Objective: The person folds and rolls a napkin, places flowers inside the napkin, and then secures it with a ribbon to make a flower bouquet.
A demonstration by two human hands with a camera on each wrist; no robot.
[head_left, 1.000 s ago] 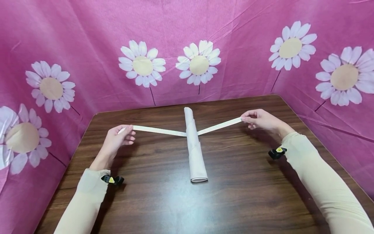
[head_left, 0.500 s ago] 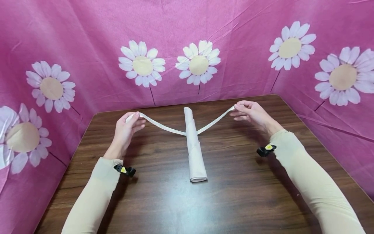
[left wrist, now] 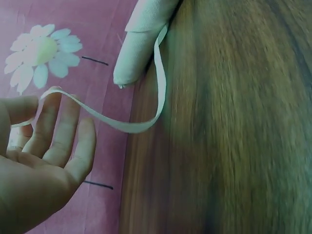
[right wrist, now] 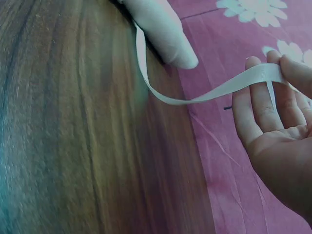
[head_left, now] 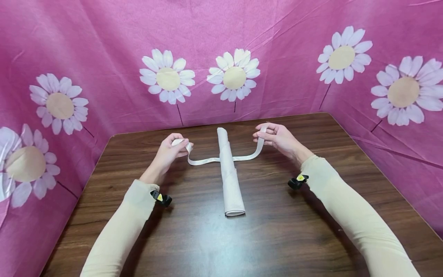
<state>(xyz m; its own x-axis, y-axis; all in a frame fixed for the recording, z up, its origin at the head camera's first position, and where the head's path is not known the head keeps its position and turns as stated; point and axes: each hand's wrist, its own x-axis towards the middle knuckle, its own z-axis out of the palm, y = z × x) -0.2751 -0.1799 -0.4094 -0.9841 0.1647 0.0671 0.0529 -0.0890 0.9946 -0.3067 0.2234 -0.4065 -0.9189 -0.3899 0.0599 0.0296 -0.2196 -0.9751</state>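
A rolled off-white cloth [head_left: 230,177] lies lengthwise on the wooden table, its layered end facing me. Under it, about midway, passes a flat white ribbon [head_left: 204,162] whose two ends rise on either side. My left hand [head_left: 167,154] pinches one end between thumb and index finger, left of the roll. On the other side my right hand [head_left: 278,140] pinches the opposite end, a little higher in the head view. Both stretches of ribbon [left wrist: 139,127] hang slack in curves. In the right wrist view the ribbon [right wrist: 214,93] runs across the fingers to the thumb.
The brown wooden table [head_left: 194,246] reaches back to a pink cloth backdrop [head_left: 114,46] printed with white daisies, which also stands along both sides. Black wrist cameras [head_left: 161,198] are strapped at both cuffs.
Both hands have moved inward toward the roll, each still pinching its ribbon end. The ribbon went from nearly straight to sagging in loose curves. The cloth roll has stayed in place.
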